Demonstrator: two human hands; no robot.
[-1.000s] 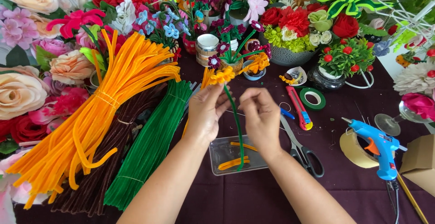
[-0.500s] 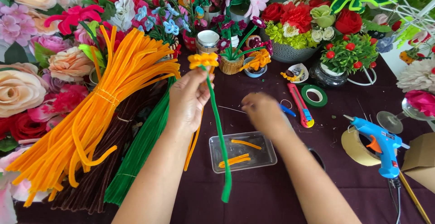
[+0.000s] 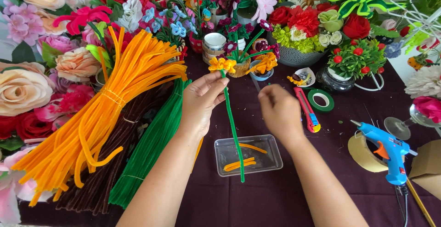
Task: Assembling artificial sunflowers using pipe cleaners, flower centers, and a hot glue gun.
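My left hand (image 3: 200, 102) pinches the upper end of a green pipe-cleaner stem (image 3: 234, 133) topped by a small orange pipe-cleaner flower (image 3: 222, 64); the stem hangs down over a clear plastic tray (image 3: 248, 155). My right hand (image 3: 279, 110) hovers just right of the stem with its fingers curled together, and nothing is visible in it. Short orange pipe-cleaner pieces (image 3: 240, 163) lie in the tray.
Bundles of orange (image 3: 98, 121), brown (image 3: 115, 151) and green pipe cleaners (image 3: 151, 146) lie at left. A red utility knife (image 3: 307, 109), a green tape roll (image 3: 321, 100), a blue glue gun (image 3: 386, 149) and brown tape (image 3: 361, 152) lie at right. Pots of handmade flowers (image 3: 303, 29) line the back.
My left hand has lifted the stem and flower upright, away from the right hand. My right hand has let go and drawn back to the right.
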